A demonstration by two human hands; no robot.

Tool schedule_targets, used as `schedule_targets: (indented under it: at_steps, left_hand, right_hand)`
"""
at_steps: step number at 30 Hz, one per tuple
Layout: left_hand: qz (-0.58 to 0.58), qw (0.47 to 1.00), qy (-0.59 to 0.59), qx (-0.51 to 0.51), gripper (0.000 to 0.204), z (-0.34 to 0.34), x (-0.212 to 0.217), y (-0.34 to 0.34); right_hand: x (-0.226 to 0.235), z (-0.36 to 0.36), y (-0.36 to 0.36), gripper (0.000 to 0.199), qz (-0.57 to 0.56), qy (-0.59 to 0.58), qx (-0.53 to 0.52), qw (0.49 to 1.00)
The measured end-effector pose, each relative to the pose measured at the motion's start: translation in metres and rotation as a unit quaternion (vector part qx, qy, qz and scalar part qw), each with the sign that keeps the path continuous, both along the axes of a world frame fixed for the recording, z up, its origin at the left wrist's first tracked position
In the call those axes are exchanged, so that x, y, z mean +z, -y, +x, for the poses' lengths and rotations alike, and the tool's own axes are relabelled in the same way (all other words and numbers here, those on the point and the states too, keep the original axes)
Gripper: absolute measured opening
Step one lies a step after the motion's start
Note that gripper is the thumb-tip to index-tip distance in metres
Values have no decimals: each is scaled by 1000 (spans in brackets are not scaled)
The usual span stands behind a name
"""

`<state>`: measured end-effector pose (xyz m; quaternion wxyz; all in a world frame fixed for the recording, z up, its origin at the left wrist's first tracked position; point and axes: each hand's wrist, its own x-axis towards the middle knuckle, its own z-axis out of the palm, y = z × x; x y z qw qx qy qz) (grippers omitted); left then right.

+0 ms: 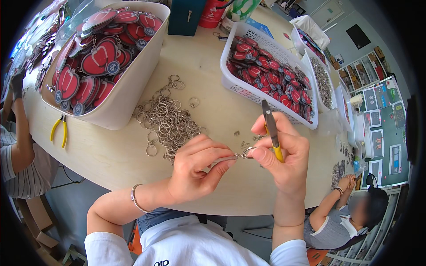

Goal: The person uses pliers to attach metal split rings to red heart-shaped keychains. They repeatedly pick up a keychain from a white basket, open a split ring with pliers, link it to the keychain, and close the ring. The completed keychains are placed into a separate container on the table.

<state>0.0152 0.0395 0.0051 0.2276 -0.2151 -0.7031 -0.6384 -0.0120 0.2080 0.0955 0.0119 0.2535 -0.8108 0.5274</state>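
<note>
My left hand (197, 166) is closed, pinching a flat keychain tag seen edge-on between thumb and fingers; its face is hidden. A short link (240, 155) runs from the tag to a metal split ring (250, 152). My right hand (284, 155) grips that ring between thumb and finger. It also keeps a pair of pliers (271, 126) tucked in the fingers, dark jaws pointing up and away, yellow handle down by the palm. Just beyond my left hand lies a heap of split rings with short chains (166, 126). Small loose links (245, 145) are scattered near my right hand.
A deep white bin (148, 66) of red slipper-shaped keychains stands far left, with yellow-handled pliers (59, 131) beside it. A white basket (270, 104) of smaller red pieces sits far right, near another metal-filled bin (321, 82). Co-workers sit left and right (341, 217).
</note>
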Motion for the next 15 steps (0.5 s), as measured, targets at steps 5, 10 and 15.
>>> schedule_targets:
  at_steps: [5,10,15]
  left_hand:
    - [-19,1000,-4,-6,16,-1,1,2]
    - [-10,1000,25,-12,16,1,3,4]
    - [-4,1000,16,-16,17,0,2,5]
  right_hand:
    - [0,2,0,19,11,-3,0,1000]
    - [2,5,-1,22,10,4,-1,1000]
    - [3,10,-4,22,10,2,-3,1000]
